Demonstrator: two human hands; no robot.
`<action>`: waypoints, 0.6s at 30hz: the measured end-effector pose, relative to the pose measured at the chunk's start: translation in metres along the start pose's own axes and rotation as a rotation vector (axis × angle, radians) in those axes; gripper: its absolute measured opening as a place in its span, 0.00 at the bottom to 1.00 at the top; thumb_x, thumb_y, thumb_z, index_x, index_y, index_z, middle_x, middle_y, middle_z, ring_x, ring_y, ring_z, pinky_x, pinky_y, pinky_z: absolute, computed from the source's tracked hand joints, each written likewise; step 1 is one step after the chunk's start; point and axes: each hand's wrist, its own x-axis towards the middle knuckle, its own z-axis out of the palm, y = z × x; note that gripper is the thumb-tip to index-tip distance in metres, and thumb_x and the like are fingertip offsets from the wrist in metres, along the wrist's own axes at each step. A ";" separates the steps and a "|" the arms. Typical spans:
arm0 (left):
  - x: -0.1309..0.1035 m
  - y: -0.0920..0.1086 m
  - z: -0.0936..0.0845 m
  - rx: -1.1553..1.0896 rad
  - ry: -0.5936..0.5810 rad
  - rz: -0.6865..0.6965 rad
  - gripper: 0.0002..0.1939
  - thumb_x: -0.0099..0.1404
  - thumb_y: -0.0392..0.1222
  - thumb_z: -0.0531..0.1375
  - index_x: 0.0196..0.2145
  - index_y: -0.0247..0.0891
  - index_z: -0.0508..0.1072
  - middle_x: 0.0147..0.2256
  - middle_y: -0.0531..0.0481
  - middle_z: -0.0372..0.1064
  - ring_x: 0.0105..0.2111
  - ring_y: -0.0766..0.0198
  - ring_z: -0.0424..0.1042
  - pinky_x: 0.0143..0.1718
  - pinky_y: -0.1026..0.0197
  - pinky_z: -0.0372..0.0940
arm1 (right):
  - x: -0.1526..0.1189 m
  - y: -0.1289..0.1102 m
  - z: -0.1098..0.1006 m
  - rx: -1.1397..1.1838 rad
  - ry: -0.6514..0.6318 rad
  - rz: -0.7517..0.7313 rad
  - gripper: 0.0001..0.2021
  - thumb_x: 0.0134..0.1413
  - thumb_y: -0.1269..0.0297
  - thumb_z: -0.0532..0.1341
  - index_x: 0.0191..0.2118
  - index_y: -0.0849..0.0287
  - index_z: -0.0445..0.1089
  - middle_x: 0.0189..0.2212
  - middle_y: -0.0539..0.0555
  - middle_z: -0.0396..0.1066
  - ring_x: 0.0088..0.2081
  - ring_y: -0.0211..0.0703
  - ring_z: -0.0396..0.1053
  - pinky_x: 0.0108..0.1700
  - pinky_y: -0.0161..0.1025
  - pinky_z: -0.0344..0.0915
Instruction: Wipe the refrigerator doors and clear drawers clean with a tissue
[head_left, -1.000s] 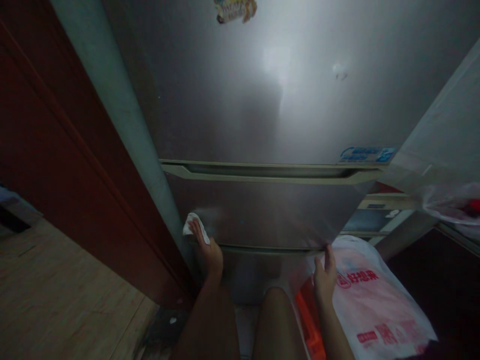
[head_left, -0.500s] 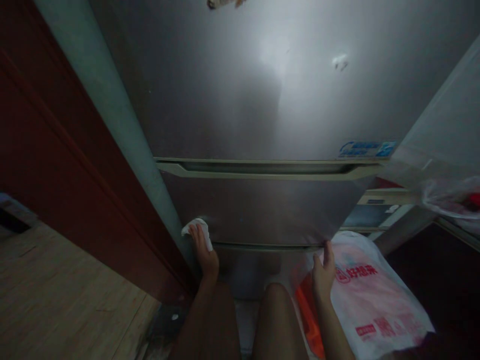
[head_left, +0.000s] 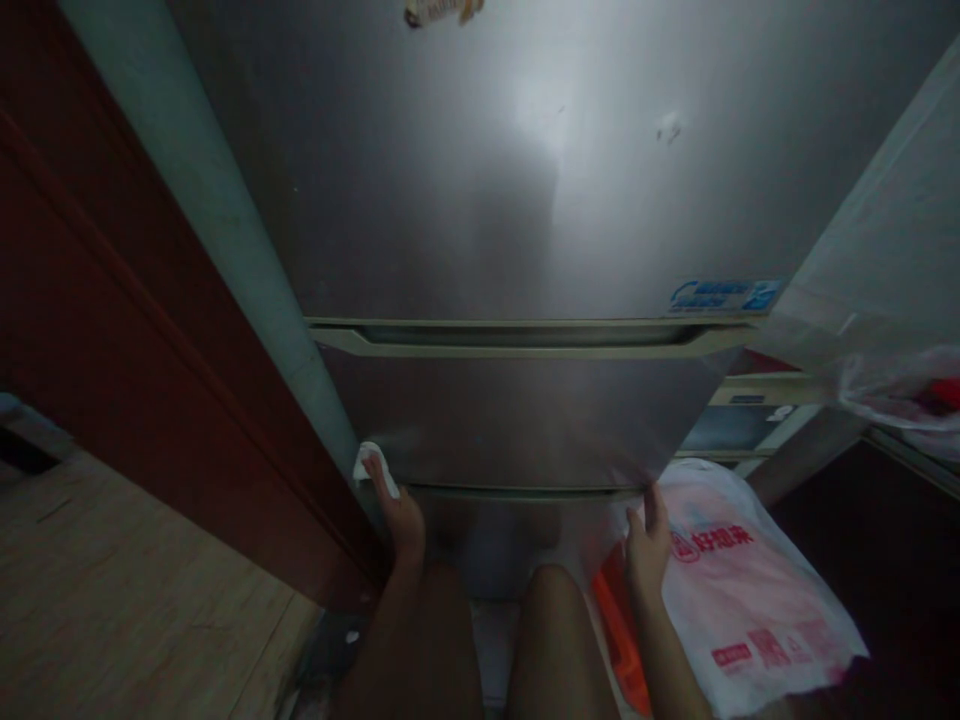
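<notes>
The fridge [head_left: 525,200] is showing brushed, softly gleaming metal, with a matt plastic handle strip [head_left: 525,340]. The cloth [head_left: 369,462] is looking like soft white fabric. The bag [head_left: 742,580] is glistening, thin crinkled plastic. The floor [head_left: 112,600] is showing matt wood grain.

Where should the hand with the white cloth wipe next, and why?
Probably sideways to the right along the fridge drawer front. The left hand presses the white cloth at the drawer's lower left corner, so the rest lies to the right, where the right hand grips the other corner.
</notes>
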 end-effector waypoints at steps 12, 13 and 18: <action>-0.061 0.010 0.049 0.068 -0.123 0.101 0.34 0.66 0.28 0.43 0.69 0.36 0.44 0.71 0.48 0.28 0.69 0.61 0.28 0.69 0.53 0.31 | -0.007 -0.008 0.003 0.032 -0.002 0.059 0.38 0.47 0.57 0.58 0.65 0.68 0.56 0.65 0.64 0.55 0.66 0.55 0.53 0.67 0.52 0.46; -0.070 0.011 0.053 0.066 -0.155 0.107 0.33 0.67 0.28 0.43 0.68 0.37 0.45 0.71 0.48 0.29 0.69 0.61 0.29 0.69 0.52 0.32 | -0.008 -0.008 0.004 0.033 -0.002 0.063 0.39 0.47 0.57 0.58 0.65 0.69 0.56 0.65 0.65 0.55 0.66 0.55 0.53 0.67 0.52 0.47; -0.121 0.025 0.079 -0.011 -0.458 0.141 0.34 0.67 0.25 0.40 0.69 0.41 0.45 0.71 0.53 0.25 0.69 0.61 0.23 0.69 0.48 0.27 | -0.018 -0.009 0.003 0.055 0.015 0.127 0.40 0.46 0.55 0.58 0.64 0.68 0.56 0.65 0.65 0.55 0.66 0.55 0.53 0.67 0.52 0.47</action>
